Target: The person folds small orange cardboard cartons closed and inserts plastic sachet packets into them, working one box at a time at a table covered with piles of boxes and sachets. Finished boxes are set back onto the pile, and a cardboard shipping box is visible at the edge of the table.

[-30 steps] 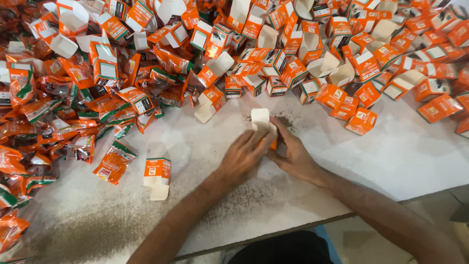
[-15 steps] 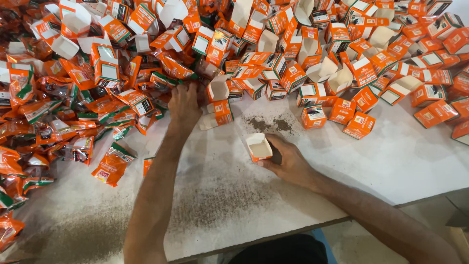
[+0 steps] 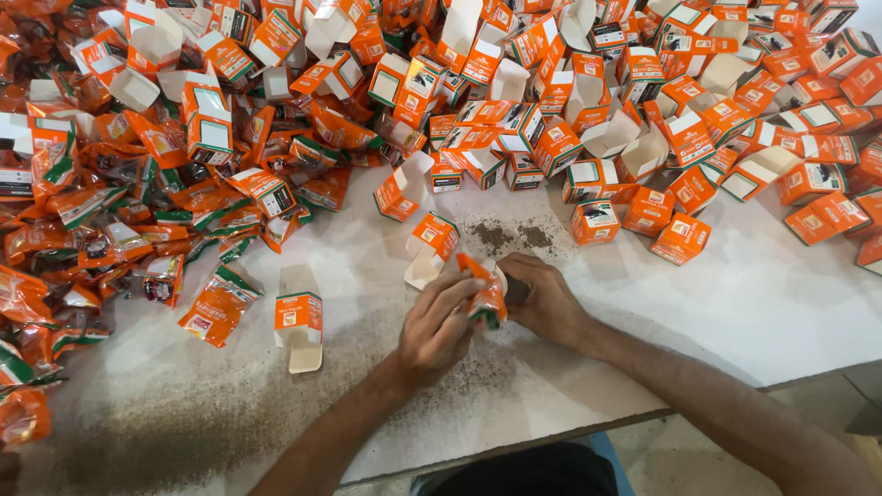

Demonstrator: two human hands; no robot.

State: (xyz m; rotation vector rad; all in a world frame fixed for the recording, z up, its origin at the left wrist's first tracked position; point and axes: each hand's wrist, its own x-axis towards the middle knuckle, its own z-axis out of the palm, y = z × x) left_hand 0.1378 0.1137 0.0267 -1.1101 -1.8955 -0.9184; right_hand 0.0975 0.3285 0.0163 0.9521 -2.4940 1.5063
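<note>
I am seeing my left hand (image 3: 439, 323) and right hand (image 3: 544, 299) meeting near the middle of the desk (image 3: 763, 303), well back from its front edge, which is running diagonally below my forearms. Open room is lying to the right of my right hand and in a bare strip before my left forearm. Behind and to the left, the way is crowding: a heap of boxes (image 3: 588, 119) is filling the far side, and a pile of sachets (image 3: 101, 230) is spreading along the left.

The desk is white and dusted with dark powder, thickest in a patch (image 3: 513, 236) just beyond my hands. Past the front edge a pale floor is showing.

My left hand's fingers are pinching a sachet (image 3: 484, 296), orange with a green end, crumpled and tilted. My right hand is curling around something just beside it; I cannot tell what it is gripping. An open box (image 3: 428, 248) is lying just behind my left hand, and another (image 3: 299, 319) is lying apart to the left.
</note>
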